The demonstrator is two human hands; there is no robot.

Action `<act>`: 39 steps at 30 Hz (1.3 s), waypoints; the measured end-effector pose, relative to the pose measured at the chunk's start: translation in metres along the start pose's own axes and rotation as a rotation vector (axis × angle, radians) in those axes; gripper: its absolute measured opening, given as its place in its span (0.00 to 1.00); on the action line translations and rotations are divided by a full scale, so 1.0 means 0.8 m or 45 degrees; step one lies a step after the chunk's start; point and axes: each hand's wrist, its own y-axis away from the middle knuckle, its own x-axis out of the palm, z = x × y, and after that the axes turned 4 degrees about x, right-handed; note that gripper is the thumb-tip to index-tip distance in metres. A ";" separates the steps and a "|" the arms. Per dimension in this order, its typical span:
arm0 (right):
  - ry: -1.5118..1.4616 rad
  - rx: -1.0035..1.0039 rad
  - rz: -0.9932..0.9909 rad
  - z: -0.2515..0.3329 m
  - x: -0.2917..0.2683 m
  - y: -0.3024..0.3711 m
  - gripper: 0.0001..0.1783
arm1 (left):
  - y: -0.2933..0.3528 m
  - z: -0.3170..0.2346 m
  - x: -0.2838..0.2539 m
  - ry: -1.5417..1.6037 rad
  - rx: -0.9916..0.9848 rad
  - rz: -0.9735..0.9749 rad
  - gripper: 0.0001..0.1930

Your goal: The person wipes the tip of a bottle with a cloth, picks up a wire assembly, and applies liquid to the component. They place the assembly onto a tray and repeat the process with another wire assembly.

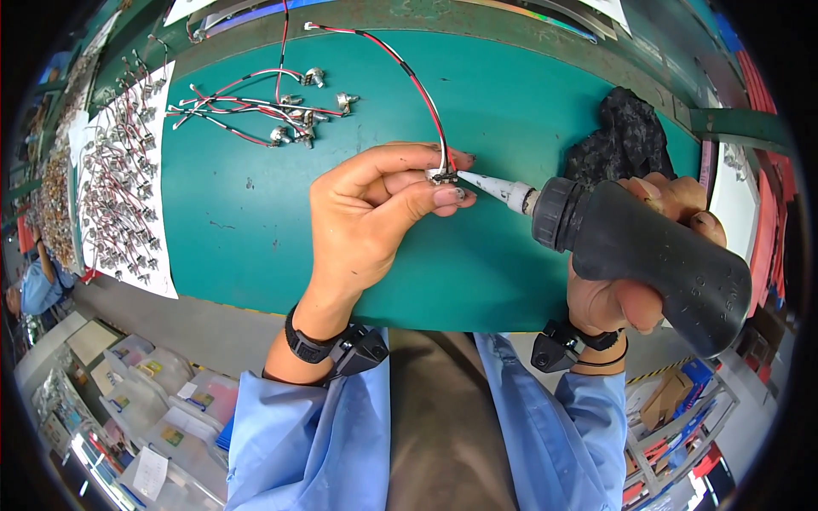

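Observation:
My left hand [366, 204] pinches a small wired potentiometer [440, 176] between thumb and fingertips. From it a red, white and black wire lead [417, 89] arches up and away to a small white connector [310, 26]. My right hand [609, 294] is wrapped round a black squeeze bottle [660, 260], tilted with its base to the lower right. Its pale tapered nozzle [494, 186] points left, and the tip meets or nearly touches the potentiometer's terminals. Dark smudges mark the left fingertips.
Several wired potentiometers [294, 119] lie loosely at the far left of the green mat [247, 213]. Many more cover a white sheet [119, 187] on the left. A crumpled black cloth [622, 140] rests at the right. Plastic bins [183, 409] stand below the bench; another person's blue sleeve [41, 288] shows far left.

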 end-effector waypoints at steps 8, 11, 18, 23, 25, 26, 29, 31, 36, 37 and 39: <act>0.427 -0.113 -0.196 -0.006 -0.012 -0.010 0.36 | 0.000 0.002 0.000 0.048 -0.032 -0.006 0.12; 0.602 -0.069 -0.401 -0.003 -0.021 -0.029 0.30 | -0.001 0.003 0.000 0.075 -0.037 0.001 0.13; 0.336 0.157 -0.868 -0.009 -0.047 -0.037 0.21 | -0.002 0.000 -0.001 0.139 -0.066 0.059 0.14; -0.078 0.312 -0.879 -0.003 -0.035 -0.034 0.26 | -0.003 0.000 -0.002 0.164 -0.102 0.077 0.14; -0.207 0.371 -0.732 -0.001 -0.018 -0.027 0.29 | -0.002 0.001 -0.003 0.160 -0.101 0.089 0.14; -0.209 0.375 -0.733 -0.002 -0.013 -0.024 0.29 | -0.002 0.001 -0.003 0.159 -0.104 0.086 0.14; -0.095 0.447 -0.460 -0.006 -0.001 -0.018 0.33 | -0.002 -0.001 -0.001 0.167 -0.105 0.061 0.15; -0.088 0.460 -0.453 -0.009 0.003 -0.014 0.33 | -0.002 -0.001 -0.001 0.163 -0.106 0.061 0.15; -0.063 0.494 -0.433 -0.012 0.005 -0.012 0.33 | -0.003 -0.002 -0.001 0.124 -0.111 0.057 0.16; -0.058 0.503 -0.432 -0.012 0.005 -0.012 0.33 | -0.003 -0.002 -0.002 0.108 -0.117 0.053 0.17; -0.060 0.501 -0.432 -0.013 0.006 -0.012 0.33 | -0.003 -0.001 -0.001 0.110 -0.118 0.054 0.17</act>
